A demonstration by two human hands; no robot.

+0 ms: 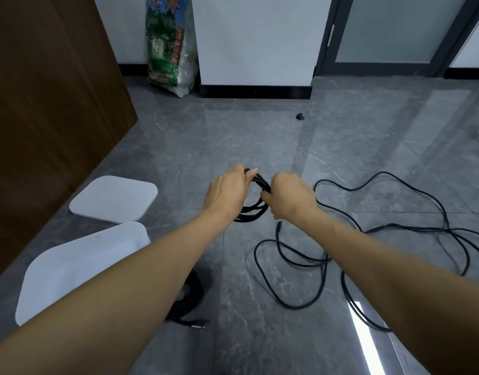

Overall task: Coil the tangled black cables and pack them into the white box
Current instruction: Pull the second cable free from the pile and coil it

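Both hands hold one small coil of black cable point(256, 209) above the grey floor. My left hand point(227, 192) grips the coil's left side and my right hand point(289, 197) grips its right side. From the right hand the loose black cable point(390, 231) trails in tangled loops across the floor to the right, and one plug end point(279, 226) hangs just below the coil. The white box point(70, 269) sits at the lower left, partly hidden by my left forearm. A second coiled black cable point(189, 299) lies beside the box, under that forearm.
The white lid point(114, 198) lies flat on the floor beyond the box. A brown wooden panel point(43, 104) stands at the left. A printed plastic bag point(170, 44) leans against the white wall, and a small black door stop point(300, 116) sits on the tiles.
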